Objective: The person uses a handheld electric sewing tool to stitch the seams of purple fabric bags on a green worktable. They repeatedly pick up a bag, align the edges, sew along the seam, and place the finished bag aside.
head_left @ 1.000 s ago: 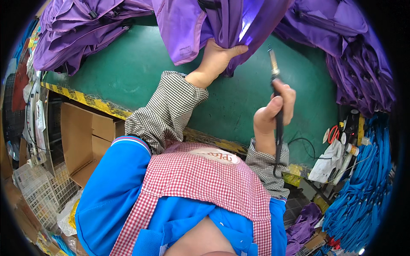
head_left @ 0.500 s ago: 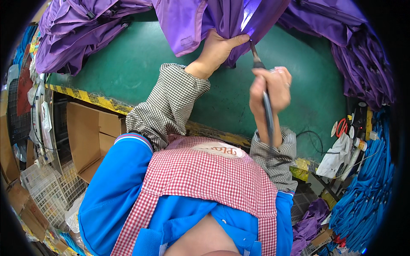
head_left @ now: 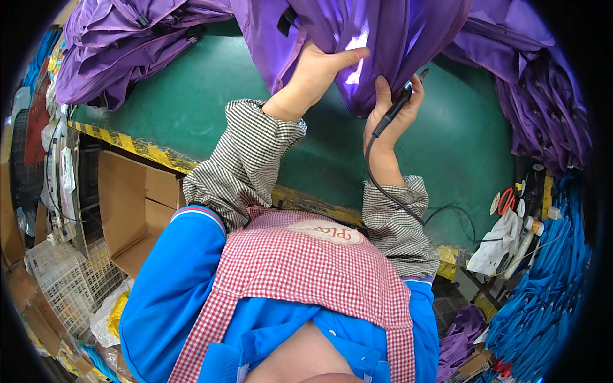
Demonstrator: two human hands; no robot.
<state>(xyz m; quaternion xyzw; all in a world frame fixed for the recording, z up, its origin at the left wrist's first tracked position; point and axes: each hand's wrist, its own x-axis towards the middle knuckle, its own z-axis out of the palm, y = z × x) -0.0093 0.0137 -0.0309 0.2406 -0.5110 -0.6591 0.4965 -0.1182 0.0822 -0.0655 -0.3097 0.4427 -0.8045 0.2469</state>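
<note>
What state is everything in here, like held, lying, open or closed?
Left hand: gripping the purple fabric, held up.
Right hand: closed around a black corded tool, tip at the fabric.
Cardboard box: open.
Purple pile: heaped on the green table.
Red scissors: lying untouched.

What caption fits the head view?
Left hand grips purple fabric while right hand holds a corded black tool against it, above a green table.

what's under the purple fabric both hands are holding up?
Under the purple fabric lies the green table, bare there. The left hand and right hand, with its corded pen-like tool, grip the lower edge. Inside the folds is hidden.
</note>
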